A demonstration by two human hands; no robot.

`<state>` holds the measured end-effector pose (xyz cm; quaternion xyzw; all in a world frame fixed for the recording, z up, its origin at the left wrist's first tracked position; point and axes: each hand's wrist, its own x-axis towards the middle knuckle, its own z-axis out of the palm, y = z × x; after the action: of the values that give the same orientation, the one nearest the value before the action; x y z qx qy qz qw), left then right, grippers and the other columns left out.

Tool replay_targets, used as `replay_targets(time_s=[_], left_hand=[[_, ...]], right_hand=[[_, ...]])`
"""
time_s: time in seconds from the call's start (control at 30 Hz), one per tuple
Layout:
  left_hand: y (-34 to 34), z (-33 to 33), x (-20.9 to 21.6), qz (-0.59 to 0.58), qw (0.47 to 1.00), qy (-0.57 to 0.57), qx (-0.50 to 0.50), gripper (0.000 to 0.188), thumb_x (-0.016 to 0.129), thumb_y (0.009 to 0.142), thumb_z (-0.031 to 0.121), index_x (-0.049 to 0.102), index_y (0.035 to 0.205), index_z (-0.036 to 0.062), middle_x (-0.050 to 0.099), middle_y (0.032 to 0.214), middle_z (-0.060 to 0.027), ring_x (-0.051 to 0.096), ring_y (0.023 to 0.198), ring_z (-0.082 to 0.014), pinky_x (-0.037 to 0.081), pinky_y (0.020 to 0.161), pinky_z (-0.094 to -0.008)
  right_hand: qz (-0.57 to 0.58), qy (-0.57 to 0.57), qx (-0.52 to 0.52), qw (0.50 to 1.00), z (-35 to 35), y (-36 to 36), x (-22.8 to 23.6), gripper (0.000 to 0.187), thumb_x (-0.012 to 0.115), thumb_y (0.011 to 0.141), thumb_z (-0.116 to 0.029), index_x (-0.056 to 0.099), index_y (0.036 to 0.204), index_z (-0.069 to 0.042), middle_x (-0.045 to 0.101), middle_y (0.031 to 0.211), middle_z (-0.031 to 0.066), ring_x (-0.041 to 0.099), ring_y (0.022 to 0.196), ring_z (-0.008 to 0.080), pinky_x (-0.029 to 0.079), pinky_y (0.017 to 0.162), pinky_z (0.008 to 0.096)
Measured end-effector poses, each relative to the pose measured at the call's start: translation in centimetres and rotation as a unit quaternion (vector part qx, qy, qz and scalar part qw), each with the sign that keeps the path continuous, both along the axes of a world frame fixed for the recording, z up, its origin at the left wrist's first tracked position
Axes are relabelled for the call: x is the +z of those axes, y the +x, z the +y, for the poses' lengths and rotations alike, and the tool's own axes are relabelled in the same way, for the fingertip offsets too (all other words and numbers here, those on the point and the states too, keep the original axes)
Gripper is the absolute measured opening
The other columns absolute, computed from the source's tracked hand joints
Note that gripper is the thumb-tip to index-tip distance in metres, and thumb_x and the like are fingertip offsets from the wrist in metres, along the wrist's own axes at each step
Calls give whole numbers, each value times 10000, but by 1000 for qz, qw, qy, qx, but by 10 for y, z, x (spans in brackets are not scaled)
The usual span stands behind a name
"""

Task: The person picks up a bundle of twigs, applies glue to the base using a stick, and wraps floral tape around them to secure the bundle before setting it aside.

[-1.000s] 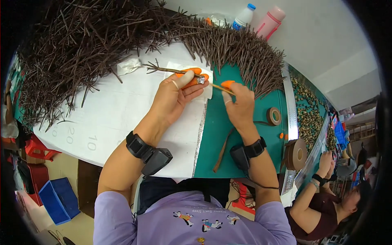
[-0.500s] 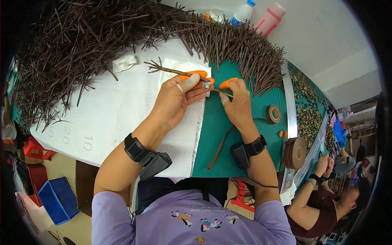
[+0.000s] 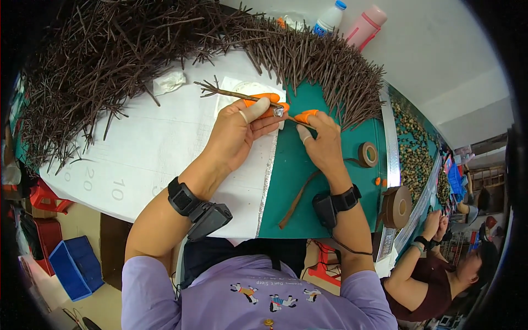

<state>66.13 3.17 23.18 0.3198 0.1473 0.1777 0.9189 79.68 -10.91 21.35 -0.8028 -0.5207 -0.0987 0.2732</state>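
My left hand (image 3: 235, 129), with orange finger covers and a pale thumb cover, pinches a brown artificial twig (image 3: 226, 93). The twig's forked tip points left, and a small silvery piece (image 3: 278, 111) shows at its other end by my fingertips. Close by on the right, my right hand (image 3: 324, 142) is closed on a thin brown strip of tape that runs toward the twig's end. Its fingers carry orange covers too. More brown tape (image 3: 298, 199) lies on the green mat below and passes under my right wrist toward a small tape roll (image 3: 363, 155).
Piles of brown twigs (image 3: 110, 60) cover the back and left. A larger tape roll (image 3: 391, 206) stands at the right edge, beside a tray of small brownish pieces (image 3: 413, 148). A white bottle (image 3: 329, 21) and pink bottle (image 3: 366, 27) stand behind. A co-worker (image 3: 423, 280) sits at right.
My right hand has shifted slightly right and down, its fingers bending closer around the strip. My left hand and the twig stay almost in place.
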Motion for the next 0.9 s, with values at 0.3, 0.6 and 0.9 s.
replay_targets(time_s=[0.3,0.6,0.9], left_hand=[[1,0,-1,3,1000,3,-3,224,487,866,163,536,996,-13,603,952,-133,596,891,-221,466,827,-295],[0,-3,1,10,1000,2,-10,226,482,867,159,532,994,-22,603,947,-134,596,892,-209,472,814,-280],[-3,-15,1,21,999,-6,-27,201,479,866,133,561,994,2,604,927,-89,589,838,-151,476,767,-244]], right_hand=[[126,30,-37,991,2,4,-3,186,574,743,-29,555,922,16,563,883,124,555,821,261,428,727,317],[-7,182,5,983,-1,-8,15,182,623,711,-28,582,888,-18,506,1044,140,496,984,256,397,821,326],[-160,227,89,957,4,-29,16,226,716,636,-58,622,842,-57,390,1170,166,431,1059,295,376,886,352]])
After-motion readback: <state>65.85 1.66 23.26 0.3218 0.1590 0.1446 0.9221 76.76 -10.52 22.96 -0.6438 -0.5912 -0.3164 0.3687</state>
